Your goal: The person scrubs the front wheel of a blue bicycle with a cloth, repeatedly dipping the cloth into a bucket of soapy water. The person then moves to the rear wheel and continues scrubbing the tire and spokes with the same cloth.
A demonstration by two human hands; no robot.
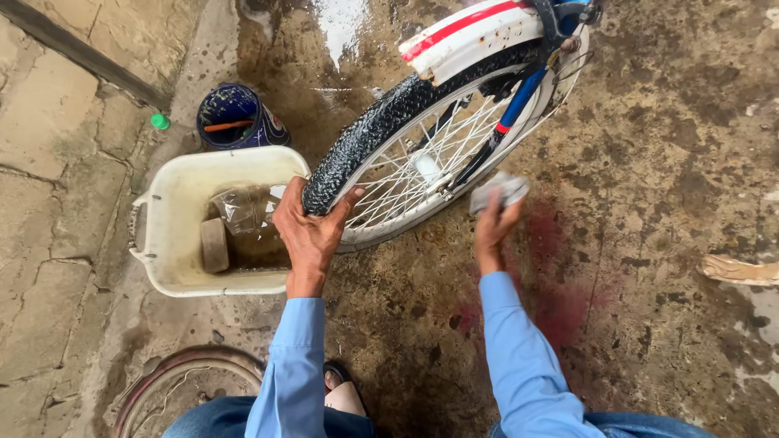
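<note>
Both hands are at the bicycle wheel (422,154), which stands on the wet concrete floor (649,268). Left hand (312,227) is clamped over the knobbly black tyre (357,146); right hand (493,223) is closed around a crumpled grey rag (499,191) beside the spokes (406,174). A cream tub (174,207) of murky water sits just left of the tyre. The tyre looks firm and grippy, the thin spokes springy and easily bent, so the tread seems the safer hold. The rag is soft and likely damp.

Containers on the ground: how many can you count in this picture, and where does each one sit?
2. A white tub lies beside the tyre gripped by the left hand. A dark blue bucket stands just beyond the tub. Others may lie out of view.
</note>
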